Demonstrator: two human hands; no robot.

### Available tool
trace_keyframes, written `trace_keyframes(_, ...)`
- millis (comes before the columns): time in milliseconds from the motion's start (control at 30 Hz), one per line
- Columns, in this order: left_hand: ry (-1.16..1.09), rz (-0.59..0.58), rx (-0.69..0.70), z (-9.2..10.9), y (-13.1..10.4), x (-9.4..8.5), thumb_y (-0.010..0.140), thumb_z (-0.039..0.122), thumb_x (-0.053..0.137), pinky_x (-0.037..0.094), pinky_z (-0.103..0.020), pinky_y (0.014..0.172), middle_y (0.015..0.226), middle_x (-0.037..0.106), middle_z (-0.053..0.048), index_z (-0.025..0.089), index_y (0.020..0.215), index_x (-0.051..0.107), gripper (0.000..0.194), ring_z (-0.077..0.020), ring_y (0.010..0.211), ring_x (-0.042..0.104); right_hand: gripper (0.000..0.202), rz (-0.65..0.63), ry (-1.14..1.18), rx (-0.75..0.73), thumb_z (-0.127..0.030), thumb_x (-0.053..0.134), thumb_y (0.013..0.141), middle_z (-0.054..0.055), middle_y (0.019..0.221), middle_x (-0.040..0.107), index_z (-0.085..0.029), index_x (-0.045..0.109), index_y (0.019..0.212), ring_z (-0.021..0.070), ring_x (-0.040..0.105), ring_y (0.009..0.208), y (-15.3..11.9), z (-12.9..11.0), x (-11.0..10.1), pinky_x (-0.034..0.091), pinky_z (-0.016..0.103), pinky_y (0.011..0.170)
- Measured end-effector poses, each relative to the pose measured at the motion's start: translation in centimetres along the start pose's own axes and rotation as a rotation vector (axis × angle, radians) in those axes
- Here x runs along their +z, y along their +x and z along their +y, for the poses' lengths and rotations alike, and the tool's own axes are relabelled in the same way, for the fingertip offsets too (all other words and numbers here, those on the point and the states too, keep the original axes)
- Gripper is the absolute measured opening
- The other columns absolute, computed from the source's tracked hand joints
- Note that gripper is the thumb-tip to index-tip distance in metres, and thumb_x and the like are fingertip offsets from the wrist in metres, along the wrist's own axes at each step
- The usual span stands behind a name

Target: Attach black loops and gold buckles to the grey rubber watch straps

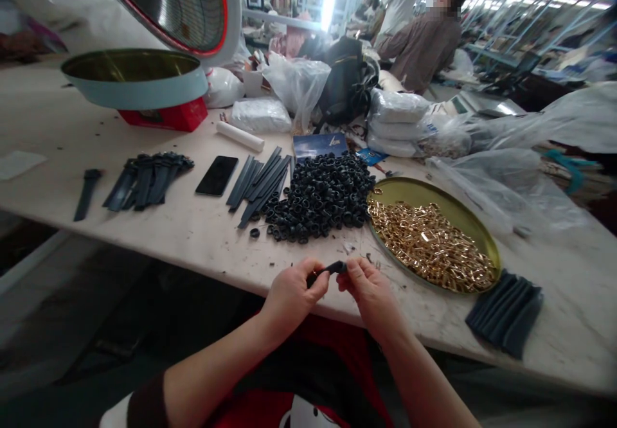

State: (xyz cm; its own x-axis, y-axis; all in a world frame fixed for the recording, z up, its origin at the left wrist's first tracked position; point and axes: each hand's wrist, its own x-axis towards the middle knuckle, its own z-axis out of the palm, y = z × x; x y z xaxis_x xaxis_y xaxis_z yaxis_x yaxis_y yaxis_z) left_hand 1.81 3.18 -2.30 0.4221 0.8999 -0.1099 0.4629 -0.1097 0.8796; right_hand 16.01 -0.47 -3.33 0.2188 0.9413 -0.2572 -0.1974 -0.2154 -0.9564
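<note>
At the table's front edge, my left hand [293, 292] pinches a short dark strap [332, 268] between thumb and fingers. Closed on the strap's other end is my right hand [375, 294], its fingertips hiding that tip; I cannot tell if a loop or buckle sits there. Just beyond my hands lies a heap of small black loops [328, 193]. To its right, a round gold-coloured tray [475, 225] holds many small gold metal buckles [429, 241]. Flat dark strips [260, 180] rest left of the loops. More dark strips [505, 312] lie together at the right.
A bundle of dark straps [149, 180], a single strap [87, 193] and a phone [216, 175] lie to the left. Behind them stand a round tin [139, 94] on a red base and a fan [193, 4]. Plastic bags [299, 81] line the back; people are beyond.
</note>
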Motion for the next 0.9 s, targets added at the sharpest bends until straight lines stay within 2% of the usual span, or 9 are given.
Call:
trace_keyframes(167, 0.051, -0.091, 0.019, -0.6, -1.3, -0.5, 0.08, 0.032, 0.044, 0.029, -0.02, 0.05, 0.056, 0.048, 0.005, 0.017, 0.071, 0.057, 0.022, -0.0092, 0.053, 0.043, 0.035, -0.003, -0.036, 0.008, -0.052, 0.059, 0.072, -0.002, 0.057, 0.056, -0.017, 0.055, 0.071, 0.0109, 0.051, 0.054, -0.9, 0.4, 0.5, 0.041, 0.024, 0.055)
trace_keyframes(267, 0.073, -0.145, 0.006, -0.6, -1.6, -0.7, 0.078, 0.033, 0.046, 0.027, -0.021, 0.049, 0.053, 0.047, 0.005, 0.017, 0.068, 0.056, 0.022, -0.0093, 0.05, 0.041, 0.033, 0.047, -0.104, -0.037, -0.049, 0.063, 0.069, -0.004, 0.053, 0.054, -0.017, 0.056, 0.072, 0.01, 0.049, 0.048, -1.8, 0.6, 0.9, 0.04, 0.023, 0.051)
trace_keyframes(400, 0.002, -0.164, 0.022, -0.3, -2.3, -0.4, 0.081, 0.035, 0.043, 0.032, -0.02, 0.052, 0.06, 0.055, 0.003, 0.016, 0.069, 0.057, 0.026, -0.0102, 0.056, 0.047, 0.03, 0.054, -0.099, -0.041, -0.046, 0.061, 0.072, -0.004, 0.054, 0.055, -0.016, 0.06, 0.072, 0.0093, 0.049, 0.051, -2.9, 1.6, 1.4, 0.04, 0.021, 0.051)
trace_keyframes(500, -0.124, -0.229, 0.047, -0.1, -2.8, -0.3, 0.081, 0.027, 0.042, 0.038, -0.021, 0.061, 0.073, 0.062, 0.001, 0.016, 0.087, 0.056, 0.018, -0.0116, 0.067, 0.054, 0.027, 0.056, 0.037, 0.04, -0.045, 0.063, 0.071, -0.004, 0.059, 0.057, -0.018, 0.059, 0.072, 0.0089, 0.052, 0.052, -3.4, 2.1, 1.2, 0.042, 0.021, 0.051)
trace_keyframes(567, -0.209, -0.271, 0.058, -0.2, -2.9, -0.4, 0.079, 0.017, 0.041, 0.041, -0.021, 0.067, 0.08, 0.064, 0.0, 0.016, 0.102, 0.05, 0.025, -0.0116, 0.072, 0.057, 0.026, 0.047, 0.114, 0.088, -0.044, 0.065, 0.069, -0.004, 0.061, 0.059, -0.019, 0.058, 0.072, 0.0092, 0.053, 0.052, -3.6, 2.0, 1.1, 0.044, 0.022, 0.052)
trace_keyframes(667, -0.279, -0.251, 0.034, -0.6, -2.7, -0.5, 0.077, 0.011, 0.039, 0.042, -0.023, 0.07, 0.082, 0.065, -0.001, 0.016, 0.105, 0.043, 0.029, -0.0117, 0.074, 0.059, 0.03, 0.042, 0.179, 0.069, -0.049, 0.06, 0.073, -0.001, 0.062, 0.061, -0.018, 0.06, 0.075, 0.0116, 0.055, 0.055, -4.0, 1.8, 1.1, 0.045, 0.024, 0.055)
trace_keyframes(767, -0.297, -0.217, -0.027, -0.9, -2.4, -0.5, 0.079, 0.017, 0.041, 0.043, -0.023, 0.064, 0.08, 0.064, -0.001, 0.017, 0.103, 0.042, 0.024, -0.0121, 0.069, 0.059, 0.039, 0.065, 0.25, 0.044, -0.054, 0.05, 0.078, 0.002, 0.066, 0.063, -0.017, 0.063, 0.079, 0.0137, 0.055, 0.059, -4.3, 1.7, 1.4, 0.045, 0.026, 0.056)
trace_keyframes(900, -0.286, -0.201, -0.078, -0.8, -2.0, -0.4, 0.08, 0.028, 0.048, 0.043, -0.023, 0.064, 0.076, 0.064, 0.0, 0.018, 0.1, 0.043, 0.023, -0.013, 0.068, 0.059, 0.023, -0.022, 0.386, 0.192, -0.039, 0.065, 0.072, 0.0, 0.07, 0.062, -0.019, 0.063, 0.082, 0.0107, 0.053, 0.061, -3.9, 1.8, 1.4, 0.043, 0.022, 0.058)
